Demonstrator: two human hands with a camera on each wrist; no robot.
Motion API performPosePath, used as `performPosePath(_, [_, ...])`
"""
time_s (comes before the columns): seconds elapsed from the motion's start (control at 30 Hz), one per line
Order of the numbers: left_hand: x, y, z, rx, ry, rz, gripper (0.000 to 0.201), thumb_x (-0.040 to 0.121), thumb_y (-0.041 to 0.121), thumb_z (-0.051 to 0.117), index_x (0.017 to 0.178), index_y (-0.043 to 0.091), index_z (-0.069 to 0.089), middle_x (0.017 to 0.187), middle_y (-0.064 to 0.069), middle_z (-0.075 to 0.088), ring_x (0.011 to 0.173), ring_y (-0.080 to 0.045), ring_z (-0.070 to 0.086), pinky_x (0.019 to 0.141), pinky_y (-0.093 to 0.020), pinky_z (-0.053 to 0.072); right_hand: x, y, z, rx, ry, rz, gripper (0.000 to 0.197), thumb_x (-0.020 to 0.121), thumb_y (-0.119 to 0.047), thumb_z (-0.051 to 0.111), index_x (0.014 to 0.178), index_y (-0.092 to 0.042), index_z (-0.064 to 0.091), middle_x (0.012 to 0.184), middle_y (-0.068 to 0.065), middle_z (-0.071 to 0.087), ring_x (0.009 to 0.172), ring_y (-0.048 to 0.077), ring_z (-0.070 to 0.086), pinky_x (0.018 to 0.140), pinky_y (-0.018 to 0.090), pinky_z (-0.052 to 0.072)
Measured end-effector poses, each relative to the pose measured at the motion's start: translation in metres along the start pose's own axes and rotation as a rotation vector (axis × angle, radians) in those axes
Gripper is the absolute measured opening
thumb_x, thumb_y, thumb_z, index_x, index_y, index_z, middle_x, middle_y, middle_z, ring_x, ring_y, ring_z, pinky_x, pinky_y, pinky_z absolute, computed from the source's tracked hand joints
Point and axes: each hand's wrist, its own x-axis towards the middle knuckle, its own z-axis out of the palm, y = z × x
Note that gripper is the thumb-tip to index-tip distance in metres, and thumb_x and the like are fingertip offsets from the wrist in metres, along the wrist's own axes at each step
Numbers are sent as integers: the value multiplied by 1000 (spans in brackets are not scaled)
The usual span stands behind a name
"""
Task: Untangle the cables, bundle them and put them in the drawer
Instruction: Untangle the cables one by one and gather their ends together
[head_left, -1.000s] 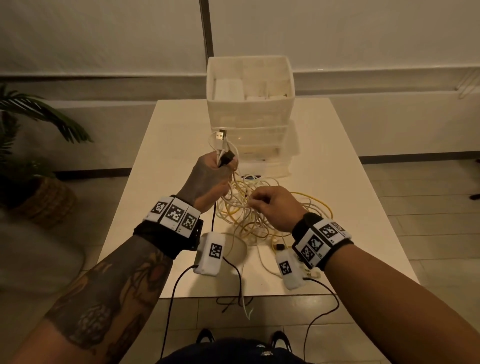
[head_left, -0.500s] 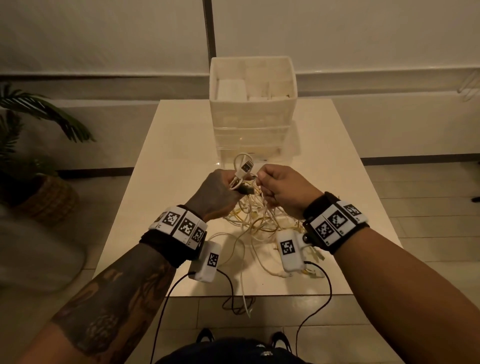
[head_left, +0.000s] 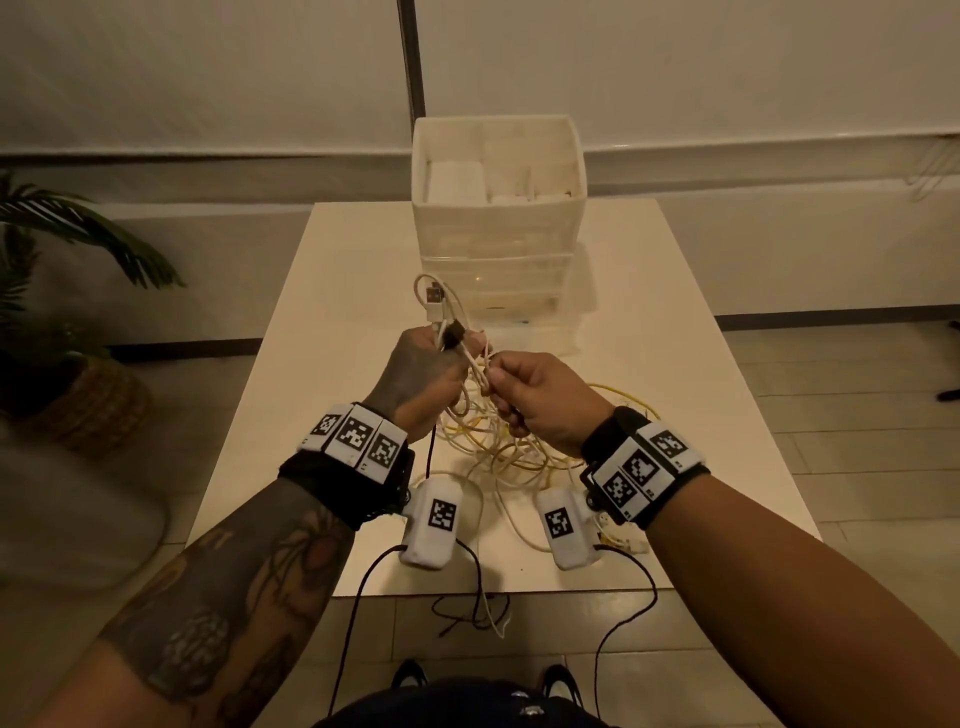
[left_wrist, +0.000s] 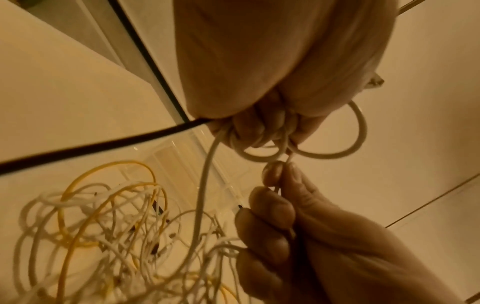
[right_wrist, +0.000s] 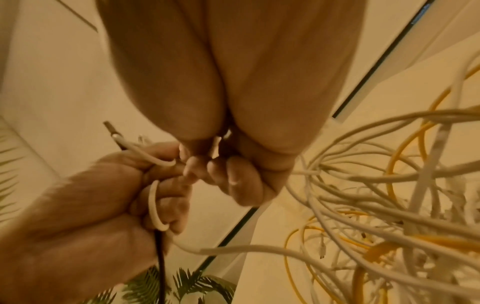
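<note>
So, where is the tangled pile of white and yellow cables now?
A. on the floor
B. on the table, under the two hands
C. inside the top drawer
B: the tangled pile lies on the table, below both hands, outside the drawer unit.

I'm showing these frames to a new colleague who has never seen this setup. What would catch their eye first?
Probably the two hands meeting above the middle of the table: the left hand grips a looped white cable with a USB plug sticking up, and the right hand pinches a strand beside it. Below them lies a tangle of white and yellow cables, and behind stands a white drawer unit.
</note>
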Motion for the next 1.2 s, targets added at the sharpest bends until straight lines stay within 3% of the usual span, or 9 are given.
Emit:
performPosePath(0.13, [2,-3,-6,212,-71,45,12,91,21,67,87,11,70,59,5,65,51,-7,56,49,-24,44,1,1,5,-151,77,-15,25,101,-12,46,86,-1,64,53,-8,45,45,8,37,46,25,34])
performPosePath(0.23, [1,1,-7,254,52,72,15,92,23,65,79,17,67,64,1,64,55,-12,54,53,-27,44,-2,1,4,-282,60,-42,27,100,-14,48,79,-10,64,58,-9,51,47,3,43,52,22,37])
performPosePath(0.33, [7,10,-18,98,238,53,19,93,23,64,75,19,62,55,4,49,47,-12,38,45,-24,31,-6,6,-6,-497,71,-31,19,98,-20,55,88,-16,70,80,-8,59,71,0,53,65,17,40])
performPosePath(0.43, [9,16,-29,70,336,54,18,94,27,64,77,20,61,62,1,49,53,-12,40,48,-26,33,-8,16,-17,-683,143,-22,19,94,-26,61,102,-15,74,97,0,57,95,16,51,82,28,41])
performPosePath(0.57, [6,14,-22,153,328,123,13,94,24,63,83,16,62,66,1,57,52,-8,45,40,-15,36,-8,15,-19,-965,189,-123,23,95,-29,58,102,-14,75,92,2,51,97,22,43,81,35,42])
performPosePath(0.73, [3,6,-11,210,246,192,1,92,15,65,91,14,64,75,6,63,67,-4,57,55,-10,46,-4,0,-17,-1053,186,-74,25,98,-32,53,94,-17,73,91,-3,60,96,20,50,78,35,34])
performPosePath(0.87, [0,1,-6,229,140,200,11,91,9,66,82,16,63,76,11,62,71,7,56,64,-4,45,-2,-16,-20,-815,164,27,18,93,-30,63,93,-19,76,94,-5,70,88,14,56,86,34,37])
performPosePath(1.0, [-3,-7,-5,273,-14,165,22,88,12,69,72,24,64,72,6,66,65,2,60,65,-15,48,-3,-25,-26,-477,140,13,17,92,-18,64,87,-4,74,65,-2,65,53,0,56,54,15,43])
performPosePath(1.2, [-10,-10,3,319,-145,120,29,86,-3,65,73,23,64,71,7,65,60,8,61,60,-9,45,-2,-29,-19,161,82,160,20,99,-5,50,80,-2,56,52,5,63,51,16,65,49,23,53])
